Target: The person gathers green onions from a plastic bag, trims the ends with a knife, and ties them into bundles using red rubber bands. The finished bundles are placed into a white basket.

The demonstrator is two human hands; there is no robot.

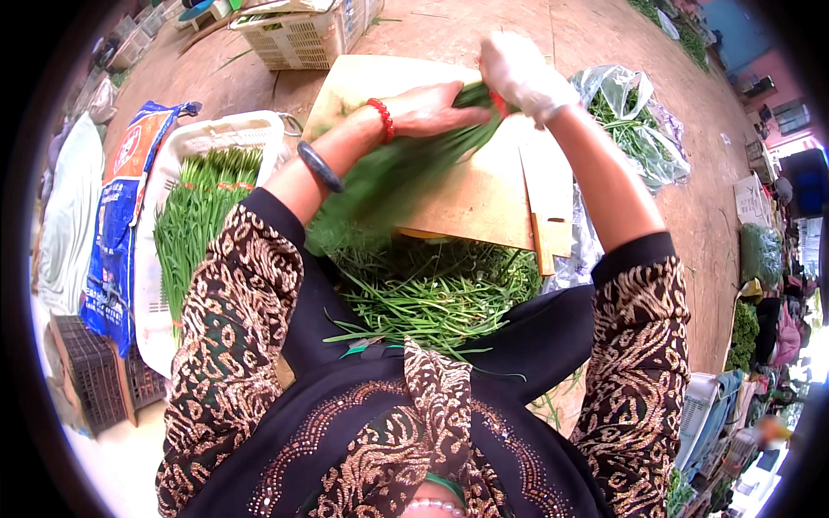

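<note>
A bunch of long green leafy stalks (pixel 414 168), like Chinese chives, hangs blurred between my hands above a wooden board (pixel 479 201). My left hand (pixel 440 113), bare below a red bead bracelet, lies around the bunch with its fingers partly spread. In a white glove, my right hand (pixel 521 74) grips the bunch's upper end, where something red shows. A broad cleaver (pixel 544 175) with a wooden handle rests on the board's right side. Loose green leaves (pixel 440 298) are heaped below the board, between the legs.
Left of me, a white plastic crate (pixel 220 129) holds banded green bunches (pixel 207 207), beside a blue and orange sack (pixel 116 207). Another crate (pixel 298 42) stands beyond the board. Clear plastic bags with greens (pixel 635 123) lie at the right. Dark crates (pixel 97 375) stand lower left.
</note>
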